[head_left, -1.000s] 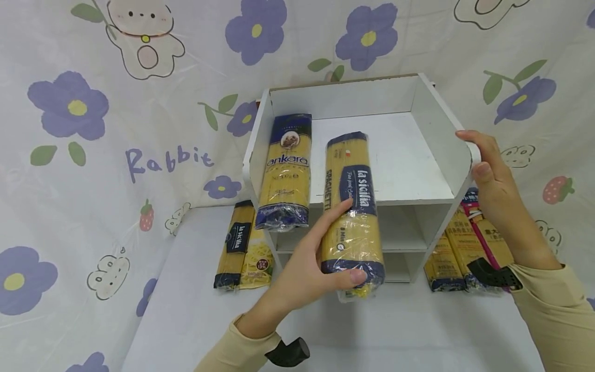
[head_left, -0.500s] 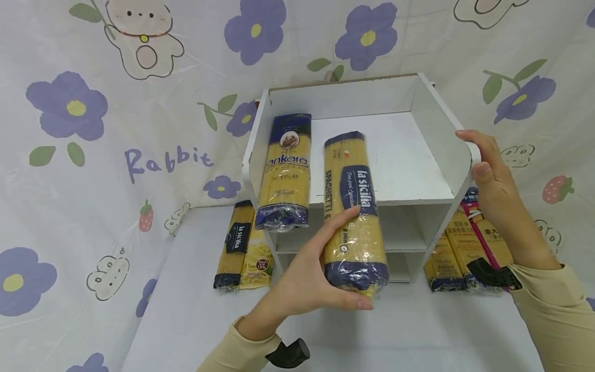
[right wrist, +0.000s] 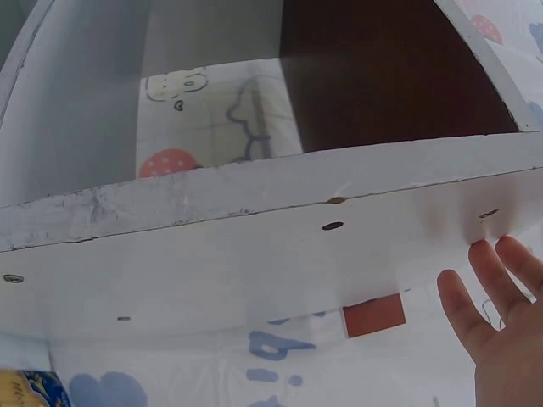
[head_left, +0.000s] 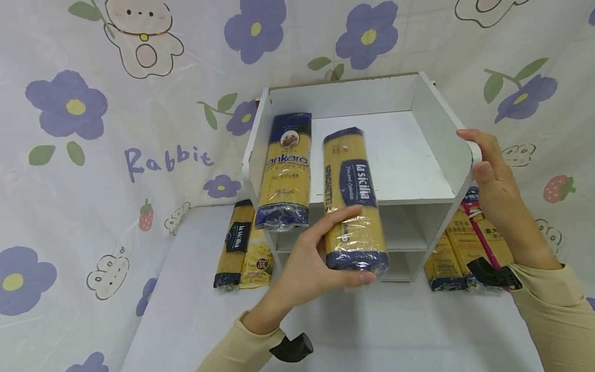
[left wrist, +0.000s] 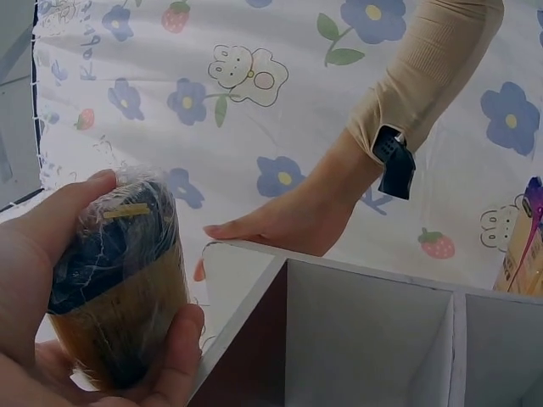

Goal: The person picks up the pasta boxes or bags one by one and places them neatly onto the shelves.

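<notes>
A yellow and blue "la sicilia" spaghetti pack (head_left: 350, 175) lies lengthwise on the top tray of a white shelf unit (head_left: 413, 160), its near end overhanging the front edge. My left hand (head_left: 358, 244) grips that near end, thumb under the blue end and fingers along the side; the left wrist view shows the pack's end (left wrist: 119, 288) wrapped in my fingers. My right hand (head_left: 471, 151) rests on the front corner of the shelf's right wall, fingers (right wrist: 475, 305) straight against the panel. A second pack marked "ankara" (head_left: 285, 170) lies to the left on the same tray.
More pasta packs lie on the white table (head_left: 395, 330): two to the left of the shelf (head_left: 241, 253) and several to its right (head_left: 460, 243). The shelf's lower compartments (head_left: 404, 232) open toward me. A flowered cloth (head_left: 116, 129) hangs behind.
My left hand has slid the la sicilia pack farther back onto the top tray and straightened it. The right hand has stayed on the shelf wall.
</notes>
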Tool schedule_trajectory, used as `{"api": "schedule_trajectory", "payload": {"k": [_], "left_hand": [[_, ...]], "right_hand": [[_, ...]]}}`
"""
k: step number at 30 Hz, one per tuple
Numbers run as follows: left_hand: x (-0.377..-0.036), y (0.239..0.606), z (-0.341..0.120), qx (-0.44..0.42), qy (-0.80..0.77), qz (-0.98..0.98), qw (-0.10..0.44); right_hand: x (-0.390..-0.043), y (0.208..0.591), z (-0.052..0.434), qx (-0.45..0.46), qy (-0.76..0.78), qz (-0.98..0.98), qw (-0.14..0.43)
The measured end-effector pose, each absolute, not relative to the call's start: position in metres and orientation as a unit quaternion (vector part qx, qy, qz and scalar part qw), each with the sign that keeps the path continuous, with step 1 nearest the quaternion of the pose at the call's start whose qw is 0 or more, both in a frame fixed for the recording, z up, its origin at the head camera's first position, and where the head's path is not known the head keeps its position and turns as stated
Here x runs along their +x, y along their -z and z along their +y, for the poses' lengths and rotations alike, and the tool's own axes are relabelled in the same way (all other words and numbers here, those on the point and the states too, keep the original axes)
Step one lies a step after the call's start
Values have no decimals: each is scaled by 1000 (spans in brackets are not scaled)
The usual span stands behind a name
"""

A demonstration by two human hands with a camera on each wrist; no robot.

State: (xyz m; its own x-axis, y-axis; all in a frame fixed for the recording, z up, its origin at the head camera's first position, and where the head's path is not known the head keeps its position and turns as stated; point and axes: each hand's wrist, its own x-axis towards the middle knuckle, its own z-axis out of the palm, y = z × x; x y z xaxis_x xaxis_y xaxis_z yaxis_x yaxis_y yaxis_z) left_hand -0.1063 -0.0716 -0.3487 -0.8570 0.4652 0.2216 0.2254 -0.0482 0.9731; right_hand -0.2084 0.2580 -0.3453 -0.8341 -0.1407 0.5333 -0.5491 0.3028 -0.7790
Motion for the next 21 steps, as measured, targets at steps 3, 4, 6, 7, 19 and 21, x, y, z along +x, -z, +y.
{"api": "schedule_trajectory", "payload": {"k": [3,4,6,7,19,21], "left_hand": [[-108,347,-71,243,-677,689,85],[-109,347,-71,240,-677,690,83],[-110,347,-71,234,-678,693,80],[-111,347,-70,232,-678,694,77],[-105,345,-73,234,-652,716,85],[-101,341,-74,228,-631,737,87]], "right_hand": [[-209,346,258,225,-553,-780,189],[-209,346,257,227,-553,-779,191],[-209,346,257,229,-552,-778,193],[-209,345,257,228,-551,-779,193],[-204,342,255,223,-538,-791,186],[-204,342,256,220,-539,-792,185]]}}
